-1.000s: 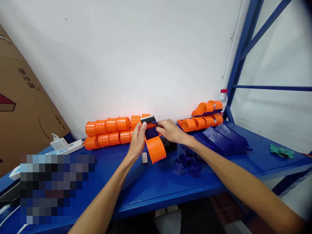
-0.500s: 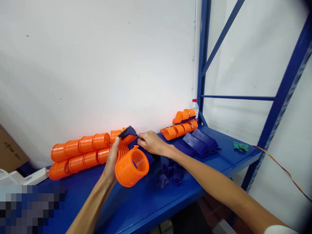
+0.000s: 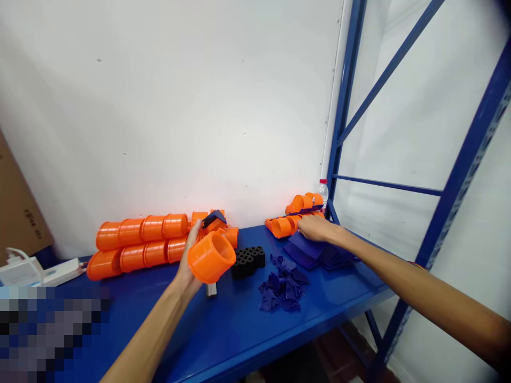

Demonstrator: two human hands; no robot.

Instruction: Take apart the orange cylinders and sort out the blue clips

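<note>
In my left hand [image 3: 190, 266] is an orange cup-shaped part [image 3: 211, 257], its round opening facing right and toward me. A dark blue and black piece [image 3: 214, 217] shows at its upper end, by my thumb. My right hand [image 3: 315, 227] reaches to the far right of the table, over a fan of flat blue plates [image 3: 305, 250] and beside a row of orange parts [image 3: 281, 227]. Its fingers are bent down, and what they hold, if anything, is hidden. Small dark blue pieces [image 3: 283, 287] lie in a heap between my hands.
Stacked orange cups [image 3: 131, 233] line the wall at left. A black block with round holes [image 3: 248, 260] sits mid-table. A red-capped bottle [image 3: 323, 191] stands by the blue rack post [image 3: 345, 106]. White adapters [image 3: 24, 271] and a cardboard box [image 3: 19, 207] are far left.
My right hand has left the orange part in my left hand and moved right to the blue plates. The black block now shows. The view has shifted slightly.
</note>
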